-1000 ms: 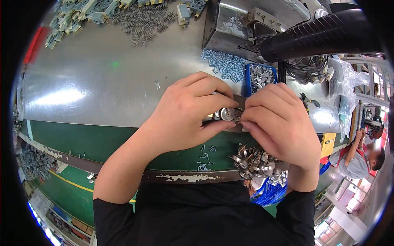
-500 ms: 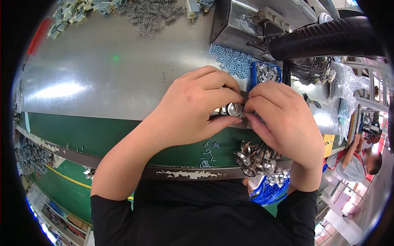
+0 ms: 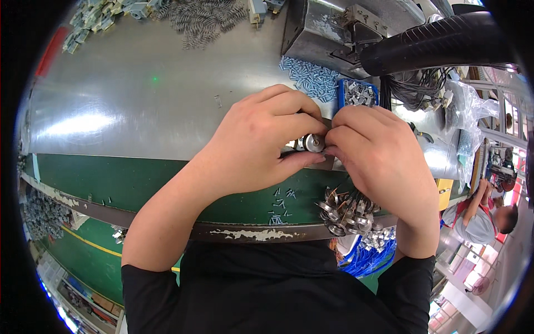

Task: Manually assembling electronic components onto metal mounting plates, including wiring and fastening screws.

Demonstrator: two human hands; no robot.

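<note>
My left hand [image 3: 261, 139] and my right hand [image 3: 378, 156] meet over the front edge of a steel-topped bench [image 3: 139, 106]. Between their fingertips they pinch a small round silver metal part [image 3: 311, 143]; most of it is hidden by my fingers. Under my right wrist lies a heap of similar round metal parts with thin leads [image 3: 347, 211] on the green strip [image 3: 111, 178] of the bench. A few tiny screws [image 3: 281, 203] are scattered on that strip below my left hand.
A pile of pale blue screws [image 3: 311, 75] and a small blue tray of metal clips [image 3: 359, 93] lie beyond my hands. Behind them stands a metal machine [image 3: 328, 28] with a black ribbed hose [image 3: 439, 39]. Springs [image 3: 206, 19] lie far back. Another person [image 3: 489, 214] sits at right.
Both hands have stayed together on the small part, shifting slightly; the fingers have turned it a little, and more of its round face shows between the thumbs.
</note>
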